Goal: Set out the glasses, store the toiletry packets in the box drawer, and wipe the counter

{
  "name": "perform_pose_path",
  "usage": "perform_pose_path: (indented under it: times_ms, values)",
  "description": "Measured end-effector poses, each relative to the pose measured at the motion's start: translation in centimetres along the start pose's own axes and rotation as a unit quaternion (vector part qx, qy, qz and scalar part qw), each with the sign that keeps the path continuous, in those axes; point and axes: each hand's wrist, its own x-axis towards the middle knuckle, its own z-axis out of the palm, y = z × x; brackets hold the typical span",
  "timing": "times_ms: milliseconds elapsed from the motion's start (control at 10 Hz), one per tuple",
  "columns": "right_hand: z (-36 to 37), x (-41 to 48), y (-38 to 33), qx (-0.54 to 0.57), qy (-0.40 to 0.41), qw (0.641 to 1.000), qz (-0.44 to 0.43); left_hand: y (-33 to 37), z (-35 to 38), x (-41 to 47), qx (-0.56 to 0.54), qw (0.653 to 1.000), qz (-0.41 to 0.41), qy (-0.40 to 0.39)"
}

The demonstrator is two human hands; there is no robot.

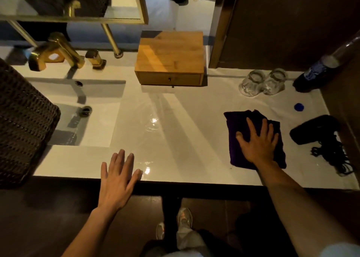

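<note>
My right hand (258, 141) lies flat, fingers spread, on a dark purple cloth (236, 123) spread on the white counter (175, 140) at the right. My left hand (117, 179) hovers open over the counter's front edge, holding nothing. Two clear glasses (262, 82) stand side by side, mouths down, at the back right. The wooden box (169, 56) stands at the back middle with its drawer (169, 79) closed. No toiletry packets are visible.
A sink basin (81, 110) with a gold faucet (56, 50) is at the left, beside a dark woven basket (23, 124). At the right lie a black hair dryer (315, 130) with cord, a blue cap (299, 107) and a dark bottle (313, 71).
</note>
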Motion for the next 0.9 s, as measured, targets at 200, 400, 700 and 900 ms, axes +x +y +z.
perform_pose_path:
  times_ms: [200, 400, 700, 900]
  values:
    - [-0.4, 2.9, 0.6, -0.015, -0.015, 1.000, -0.006, -0.4, -0.5, 0.0, -0.021, 1.000, 0.005, -0.014]
    - [-0.9, 3.2, 0.2, -0.017, -0.050, 0.999, -0.005, -0.3, -0.9, 0.1, -0.006, 1.000, 0.004, -0.027]
    - [-2.2, -2.7, -3.5, 0.053, -0.020, 0.998, -0.007, -0.6, -2.9, -0.3, -0.024, 0.997, 0.043, -0.062]
    - [0.0, -13.9, -6.0, 0.242, 0.102, 0.964, -0.042, -2.7, -3.3, -3.6, -0.055, 0.993, 0.097, 0.043]
